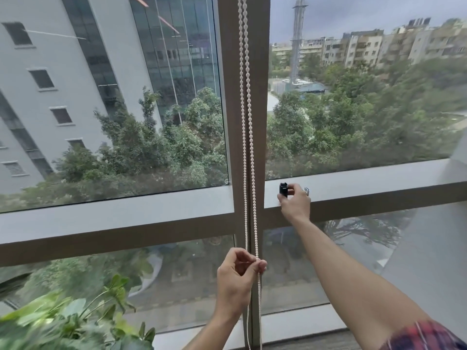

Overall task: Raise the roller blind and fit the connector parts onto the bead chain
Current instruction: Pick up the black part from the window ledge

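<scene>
Head view: left hand [237, 271] pinched the bead chain [246, 122] at lower centre while right hand [294, 202] pinched a black connector part [283, 190] on the window ledge [366, 181]; a loose pinch could drop it.

Bead chain [249, 147] runs past both picture edges.

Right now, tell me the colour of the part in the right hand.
Black, clearest in the head view.
</scene>
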A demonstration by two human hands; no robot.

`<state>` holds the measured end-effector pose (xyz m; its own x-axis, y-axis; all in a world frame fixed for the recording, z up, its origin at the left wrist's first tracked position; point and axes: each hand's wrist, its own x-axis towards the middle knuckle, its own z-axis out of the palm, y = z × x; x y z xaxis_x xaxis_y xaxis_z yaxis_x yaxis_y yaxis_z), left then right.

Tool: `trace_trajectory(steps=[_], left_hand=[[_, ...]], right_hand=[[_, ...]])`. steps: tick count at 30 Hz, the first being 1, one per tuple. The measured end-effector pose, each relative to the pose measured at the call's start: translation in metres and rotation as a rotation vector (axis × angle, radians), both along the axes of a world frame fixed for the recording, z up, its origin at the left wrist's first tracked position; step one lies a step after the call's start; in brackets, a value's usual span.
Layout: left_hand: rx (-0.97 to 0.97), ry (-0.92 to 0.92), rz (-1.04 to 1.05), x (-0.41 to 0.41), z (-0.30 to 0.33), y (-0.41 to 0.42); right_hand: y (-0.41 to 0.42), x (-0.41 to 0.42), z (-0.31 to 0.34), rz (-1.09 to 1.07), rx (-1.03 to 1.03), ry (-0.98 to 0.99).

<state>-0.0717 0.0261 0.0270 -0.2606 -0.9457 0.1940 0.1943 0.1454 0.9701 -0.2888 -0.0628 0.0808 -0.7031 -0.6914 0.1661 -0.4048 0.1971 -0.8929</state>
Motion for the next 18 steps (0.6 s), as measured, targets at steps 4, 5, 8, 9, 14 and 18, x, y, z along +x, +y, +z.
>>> trace_trajectory(steps=[4,5,8,9,14,18], left_hand=[[0.006,0.036,-0.020,-0.003,-0.002,0.004],[-0.008,0.029,-0.029,-0.004,-0.003,0.005],[-0.053,-0.001,-0.065,-0.006,-0.003,0.008],[-0.071,-0.019,-0.071,-0.007,-0.002,0.009],[-0.205,-0.123,-0.064,-0.008,0.000,0.012],[-0.269,-0.156,-0.064,-0.010,0.003,0.014]], right_hand=[[0.010,0.001,-0.002,0.011,-0.062,0.013],[0.016,0.003,-0.003,0.011,-0.087,0.021],[0.035,0.017,-0.009,0.058,-0.151,0.053],[0.042,0.022,-0.012,0.091,-0.165,0.060],[0.079,0.047,-0.033,0.249,-0.195,0.040],[0.101,0.064,-0.051,0.308,-0.184,0.040]])
